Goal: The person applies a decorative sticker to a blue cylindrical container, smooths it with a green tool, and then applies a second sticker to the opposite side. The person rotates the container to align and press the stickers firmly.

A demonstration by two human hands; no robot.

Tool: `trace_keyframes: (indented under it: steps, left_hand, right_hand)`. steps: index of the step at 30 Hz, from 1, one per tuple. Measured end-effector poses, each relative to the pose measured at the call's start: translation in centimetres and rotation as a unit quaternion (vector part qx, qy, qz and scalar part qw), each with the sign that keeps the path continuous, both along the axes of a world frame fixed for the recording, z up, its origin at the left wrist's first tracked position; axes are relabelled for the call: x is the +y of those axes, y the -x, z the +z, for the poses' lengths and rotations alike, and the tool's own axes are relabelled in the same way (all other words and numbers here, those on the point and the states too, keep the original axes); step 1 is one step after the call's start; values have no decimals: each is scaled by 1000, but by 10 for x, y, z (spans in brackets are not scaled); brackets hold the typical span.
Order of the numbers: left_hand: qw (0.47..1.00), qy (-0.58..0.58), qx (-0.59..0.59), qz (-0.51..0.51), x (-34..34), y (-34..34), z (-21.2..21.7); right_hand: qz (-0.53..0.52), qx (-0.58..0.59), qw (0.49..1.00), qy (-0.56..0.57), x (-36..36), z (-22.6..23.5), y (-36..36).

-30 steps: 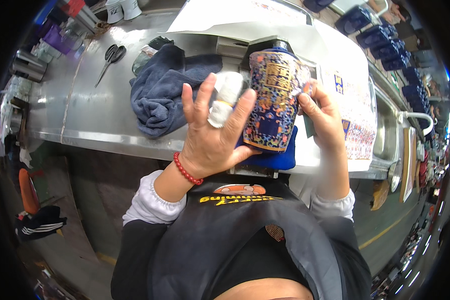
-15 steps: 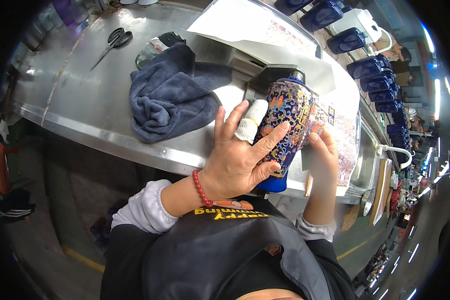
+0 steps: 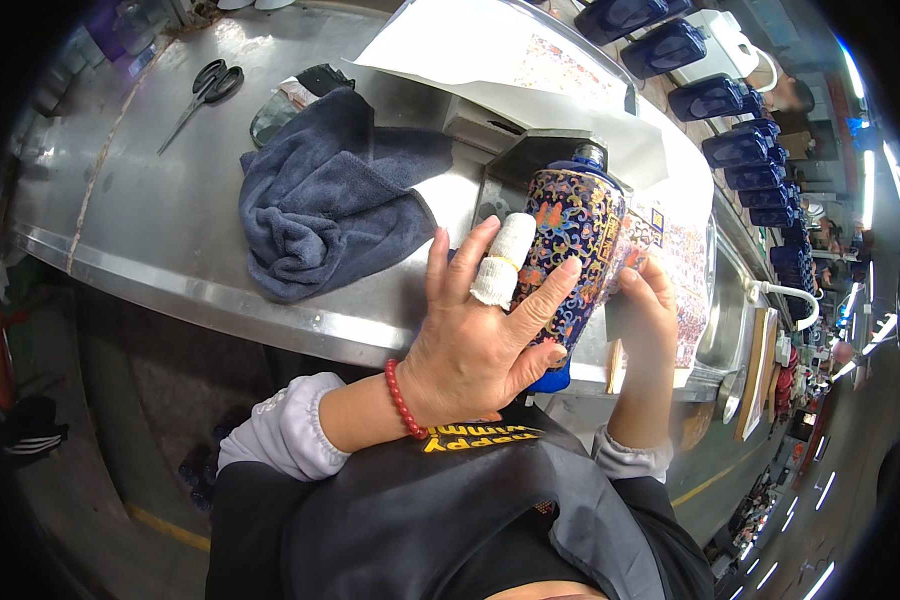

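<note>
A dark blue bottle (image 3: 578, 225) leans on a black support (image 3: 545, 152), its body wrapped in a floral, gold-outlined pattern and its narrow neck bare. My left hand (image 3: 475, 325) lies across its near left side with fingers spread. A white cloth finger cover (image 3: 504, 262) sits on one finger; two fingertips press on the pattern. At the bottle's right edge, my right hand (image 3: 645, 300) pinches a thin, see-through patterned decal film (image 3: 630, 252) between thumb and forefinger. The film stands off the bottle there. The bottle's base is partly hidden behind my left hand.
A crumpled grey-blue towel (image 3: 320, 200) lies left of the bottle, beside black-handled scissors (image 3: 202, 100). White and printed sheets (image 3: 470, 45) cover the far bench. Several blue bottles (image 3: 665, 48) line the right side, near a sink (image 3: 727, 325) with a white tap (image 3: 798, 310).
The view has shifted slightly, so the towel and scissors appear farther left. Both hands keep nearly the same places on the bottle and the film.
</note>
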State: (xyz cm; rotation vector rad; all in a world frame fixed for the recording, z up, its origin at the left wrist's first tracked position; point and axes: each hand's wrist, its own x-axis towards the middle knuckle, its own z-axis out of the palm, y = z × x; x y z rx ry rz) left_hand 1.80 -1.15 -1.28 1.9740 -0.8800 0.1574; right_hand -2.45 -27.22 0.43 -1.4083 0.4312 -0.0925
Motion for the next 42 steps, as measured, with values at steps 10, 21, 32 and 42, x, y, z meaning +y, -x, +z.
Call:
trace_keyframes:
  steps: [10,21,32,42]
  left_hand:
    - [1000,-13,3,-7,-2,-1,3]
    - [1000,-14,12,-9,-3,0,3]
    - [1000,-8,19,-10,-4,1,3]
    - [1000,2,24,-6,-5,-1,3]
  right_hand:
    - [1,8,1000,14,-8,-7,1]
    - [-2,-75,906,416,-4,23,-10]
    - [166,-128,823,528,33,37,-35]
    - [190,-126,787,573,32,45,-40]
